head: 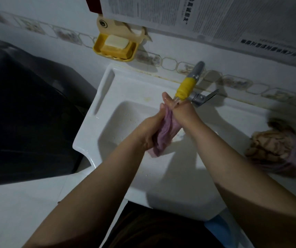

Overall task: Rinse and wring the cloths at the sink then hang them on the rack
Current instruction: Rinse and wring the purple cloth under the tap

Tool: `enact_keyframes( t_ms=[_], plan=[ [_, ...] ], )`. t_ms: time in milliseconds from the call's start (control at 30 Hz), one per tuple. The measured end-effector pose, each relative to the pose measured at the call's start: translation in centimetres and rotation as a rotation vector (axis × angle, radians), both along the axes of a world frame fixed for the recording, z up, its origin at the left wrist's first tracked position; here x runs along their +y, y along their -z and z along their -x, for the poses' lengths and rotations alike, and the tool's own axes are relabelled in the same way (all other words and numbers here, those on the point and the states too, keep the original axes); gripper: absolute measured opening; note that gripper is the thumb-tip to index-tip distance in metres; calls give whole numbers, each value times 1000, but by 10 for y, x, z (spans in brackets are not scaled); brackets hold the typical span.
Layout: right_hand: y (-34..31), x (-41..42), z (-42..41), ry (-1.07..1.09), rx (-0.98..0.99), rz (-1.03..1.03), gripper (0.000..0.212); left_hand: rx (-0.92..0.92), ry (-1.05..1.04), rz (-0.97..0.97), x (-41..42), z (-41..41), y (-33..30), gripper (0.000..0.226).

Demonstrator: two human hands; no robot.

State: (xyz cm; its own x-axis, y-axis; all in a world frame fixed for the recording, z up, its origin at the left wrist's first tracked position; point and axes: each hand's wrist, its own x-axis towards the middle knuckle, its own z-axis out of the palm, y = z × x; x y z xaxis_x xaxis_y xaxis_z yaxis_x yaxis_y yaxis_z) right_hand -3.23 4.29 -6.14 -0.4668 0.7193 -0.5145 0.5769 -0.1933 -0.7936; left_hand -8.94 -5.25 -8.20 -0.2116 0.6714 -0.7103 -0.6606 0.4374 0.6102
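At far left we see a dark appliance (27, 111), then a yellow soap dish (115, 48) on the tiled wall holding two bars. Over the white sink (97, 122) our left hand (150, 129) grips the purple cloth (163, 136), fingers curled round it; our right hand (181, 111) clamps its upper end beneath the yellow-sleeved tap (186, 88). Printed sheets (215, 15) hang above; their writing is too blurred for us to read. A bunched striped cloth (272, 145) lies on the ledge at right.
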Motion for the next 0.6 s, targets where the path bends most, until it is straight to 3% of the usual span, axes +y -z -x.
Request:
enact_keyframes(
  t_ms=[100,167,233,267,367,467,600],
  plan=[
    [8,-1,-15,66,342,320,25,-18,-37,-150,-15,17,9,74],
    [12,3,-28,26,482,449,7,4,-136,-199,-23,28,17,45],
    [14,6,-39,-28,443,403,15,52,-181,-216,-28,34,17,13],
    [15,7,-43,-44,395,344,15,71,-177,-230,-28,38,16,8],
    [16,5,-46,-85,257,227,10,127,-164,-240,-25,36,9,24],
    [16,4,-43,7,288,256,18,158,-118,-180,-23,30,7,32],
    [12,5,-37,144,325,144,19,230,-77,-148,-24,19,8,19]
  ],
)
